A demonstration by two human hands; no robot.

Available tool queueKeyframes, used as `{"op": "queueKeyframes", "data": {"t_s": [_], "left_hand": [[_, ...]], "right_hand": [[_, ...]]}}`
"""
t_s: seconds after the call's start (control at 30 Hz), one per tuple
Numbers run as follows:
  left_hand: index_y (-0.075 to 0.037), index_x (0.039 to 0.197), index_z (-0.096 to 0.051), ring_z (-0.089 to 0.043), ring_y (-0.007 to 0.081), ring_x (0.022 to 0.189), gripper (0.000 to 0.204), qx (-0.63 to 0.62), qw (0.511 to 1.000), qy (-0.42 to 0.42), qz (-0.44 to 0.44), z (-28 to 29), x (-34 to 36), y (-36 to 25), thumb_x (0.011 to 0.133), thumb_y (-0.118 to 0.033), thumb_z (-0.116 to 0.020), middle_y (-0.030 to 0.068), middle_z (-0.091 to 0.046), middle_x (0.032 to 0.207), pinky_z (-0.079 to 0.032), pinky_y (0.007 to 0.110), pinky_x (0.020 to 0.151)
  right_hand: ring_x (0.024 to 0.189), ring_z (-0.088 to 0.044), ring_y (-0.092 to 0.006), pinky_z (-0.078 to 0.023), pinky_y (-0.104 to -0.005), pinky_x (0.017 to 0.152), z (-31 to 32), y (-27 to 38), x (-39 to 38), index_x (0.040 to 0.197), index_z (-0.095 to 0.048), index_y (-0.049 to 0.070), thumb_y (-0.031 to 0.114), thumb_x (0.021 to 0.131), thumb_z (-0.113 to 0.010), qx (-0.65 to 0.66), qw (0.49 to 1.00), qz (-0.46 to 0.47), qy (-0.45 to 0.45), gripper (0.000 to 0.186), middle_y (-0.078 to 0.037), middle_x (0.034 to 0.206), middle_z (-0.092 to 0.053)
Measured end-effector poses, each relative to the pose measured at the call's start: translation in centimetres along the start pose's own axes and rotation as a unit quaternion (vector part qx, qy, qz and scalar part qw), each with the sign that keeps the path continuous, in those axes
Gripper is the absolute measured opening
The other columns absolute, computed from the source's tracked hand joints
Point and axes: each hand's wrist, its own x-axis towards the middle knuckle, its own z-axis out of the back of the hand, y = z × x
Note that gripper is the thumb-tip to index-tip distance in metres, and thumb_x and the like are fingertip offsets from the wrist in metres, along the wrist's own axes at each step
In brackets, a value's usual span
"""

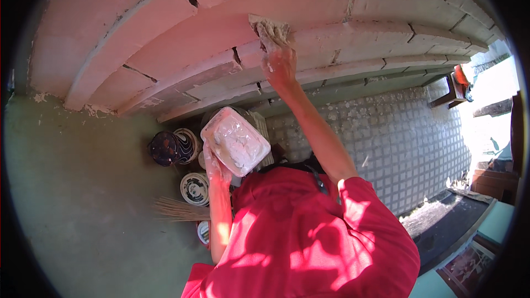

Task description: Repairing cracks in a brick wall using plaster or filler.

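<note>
My left hand (216, 166) holds a white rectangular tub (236, 142) in front of my body, its fingers round the tub's side. Pinkish-white paste (234, 138) coats the inside. My right arm reaches up, and my right hand (280, 66) is closed on a putty knife (269, 26) smeared with paste. The knife's blade is at the pale, stepped wall of long bands (320, 5); whether it touches cannot be made out. Dark upright gaps (237, 56) split the bands near my right hand. Both hands have white smears, and the knife's handle is mostly hidden by my fingers.
Paint-stained buckets (187, 146) stand below left, by a white round lid (195, 189) and a bundle of thin sticks (179, 209). A plain greenish wall (94, 187) lies left. Patterned tiles (381, 138) cover the floor at right, with a wooden stool (450, 92) beyond.
</note>
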Motion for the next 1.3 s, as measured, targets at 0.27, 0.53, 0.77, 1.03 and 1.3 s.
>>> {"op": "queueKeyframes", "data": {"t_s": [0.27, 0.53, 0.77, 1.03, 1.3], "left_hand": [[-0.011, 0.141, -0.036, -0.045, 0.026, 0.127, 0.056, 0.01, 1.0, 0.002, 0.02, -0.5, -0.7, -0.5, 0.097, -0.046, -0.041, 0.0071, -0.043, 0.141, -0.038, 0.041, 0.107], [-0.009, 0.14, -0.037, -0.045, 0.0272, 0.126, 0.055, -0.017, 0.999, 0.021, 0.017, 1.4, -0.4, -0.9, 0.097, -0.044, -0.041, 0.0086, -0.045, 0.139, -0.039, 0.043, 0.106], [-0.01, 0.14, -0.037, -0.046, 0.0256, 0.125, 0.055, 0.012, 1.0, 0.008, 0.014, 0.9, -0.7, -1.5, 0.097, -0.044, -0.04, 0.0076, -0.045, 0.139, -0.039, 0.041, 0.106], [-0.01, 0.139, -0.039, -0.047, 0.0251, 0.125, 0.055, 0.003, 1.0, 0.013, 0.023, 2.3, -0.3, -1.6, 0.096, -0.044, -0.044, 0.007, -0.046, 0.138, -0.04, 0.041, 0.105], [-0.01, 0.136, -0.042, -0.05, 0.0276, 0.121, 0.052, -0.001, 1.0, 0.005, -0.008, 3.6, -0.4, -2.0, 0.097, -0.043, -0.043, 0.0081, -0.05, 0.134, -0.043, 0.044, 0.102]], "right_hand": [[0.094, -0.066, -0.0244, -0.049, -0.0341, 0.081, 7.0, -6.3, 2.0, 0.118, -0.06, -0.003, 0.004, 0.084, -0.046, 0.035, 0.965, -0.21, -0.155, 0.037, -0.021, 0.108, -0.066], [0.068, -0.059, -0.0174, -0.046, -0.0289, 0.059, -1.0, -3.2, 1.1, 0.109, -0.063, -0.005, -0.003, 0.074, -0.051, 0.018, 0.982, -0.071, -0.173, 0.038, -0.014, 0.085, -0.067], [0.112, -0.058, -0.0347, -0.045, -0.0378, 0.096, -1.8, 1.5, -1.3, 0.124, -0.054, -0.006, -0.007, 0.07, -0.049, 0.065, 0.995, 0.01, -0.079, 0.054, -0.021, 0.121, -0.06], [0.094, -0.065, -0.0326, -0.048, -0.0375, 0.081, 6.0, -6.1, 2.5, 0.115, -0.062, 0.0, 0.009, 0.083, -0.048, -0.023, 0.961, -0.198, -0.194, 0.036, -0.022, 0.101, -0.067], [0.106, -0.063, -0.0308, -0.051, -0.0348, 0.086, 0.0, -5.0, 3.1, 0.115, -0.062, -0.003, -0.002, 0.077, -0.046, 0.099, 0.944, 0.111, -0.294, 0.041, -0.024, 0.113, -0.063]]}}
